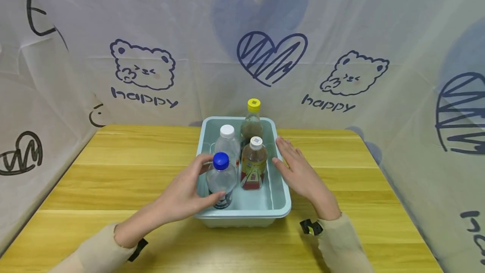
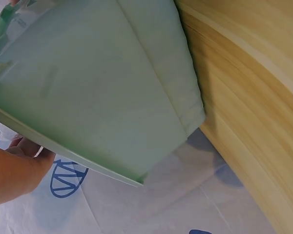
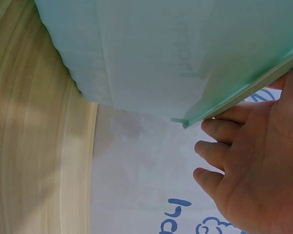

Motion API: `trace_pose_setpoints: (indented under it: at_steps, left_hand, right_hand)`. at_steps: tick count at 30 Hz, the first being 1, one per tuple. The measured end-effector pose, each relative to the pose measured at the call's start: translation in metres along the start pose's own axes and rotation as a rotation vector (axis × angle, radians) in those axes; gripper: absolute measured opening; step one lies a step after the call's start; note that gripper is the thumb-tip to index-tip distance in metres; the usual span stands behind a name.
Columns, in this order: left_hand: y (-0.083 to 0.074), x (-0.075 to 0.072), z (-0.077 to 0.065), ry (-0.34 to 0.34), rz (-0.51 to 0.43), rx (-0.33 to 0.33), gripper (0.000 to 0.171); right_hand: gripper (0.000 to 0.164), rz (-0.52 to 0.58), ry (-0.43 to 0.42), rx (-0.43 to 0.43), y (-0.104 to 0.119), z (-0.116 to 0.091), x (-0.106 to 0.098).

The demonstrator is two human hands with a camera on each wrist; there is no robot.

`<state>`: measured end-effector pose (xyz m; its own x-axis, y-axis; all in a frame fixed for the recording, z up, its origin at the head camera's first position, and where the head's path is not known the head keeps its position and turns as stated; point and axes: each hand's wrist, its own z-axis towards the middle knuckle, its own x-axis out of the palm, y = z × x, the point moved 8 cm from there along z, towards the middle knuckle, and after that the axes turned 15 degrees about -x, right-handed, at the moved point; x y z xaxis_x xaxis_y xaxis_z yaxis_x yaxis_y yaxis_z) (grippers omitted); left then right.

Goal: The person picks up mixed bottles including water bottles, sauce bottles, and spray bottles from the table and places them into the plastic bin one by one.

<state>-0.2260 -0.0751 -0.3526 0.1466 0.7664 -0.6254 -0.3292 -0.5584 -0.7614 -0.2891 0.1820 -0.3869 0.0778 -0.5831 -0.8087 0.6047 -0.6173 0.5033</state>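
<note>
A clear bottle with a blue cap stands in the front left of a light blue plastic bin. My left hand reaches over the bin's left rim and holds this bottle, thumb in front and fingers partly hidden behind it. Along the right rim lies my right hand, its fingers extended and touching the edge; the right wrist view shows that hand against the rim. Also in the bin are a clear bottle with a white cap, a brown drink bottle and a yellow-capped bottle.
The bin stands on a wooden table. Behind the table and at both sides hangs a pale curtain printed with bears, hearts and the word "happy". A dark strap piece shows at the right wrist.
</note>
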Motion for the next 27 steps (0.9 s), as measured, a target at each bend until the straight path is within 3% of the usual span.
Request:
trace_pose_setpoints:
  at_steps: [16, 27]
  left_hand:
    - [0.0057, -0.0005, 0.0006, -0.037, 0.038, -0.014, 0.083]
    - [0.0070, -0.0006, -0.0013, -0.043, 0.045, 0.011, 0.087]
  right_hand:
    - [0.065, -0.010, 0.003, 0.000, 0.0006, 0.0004, 0.0004]
    - [0.065, -0.013, 0.006, 0.004, 0.0009, 0.0001, 0.0005]
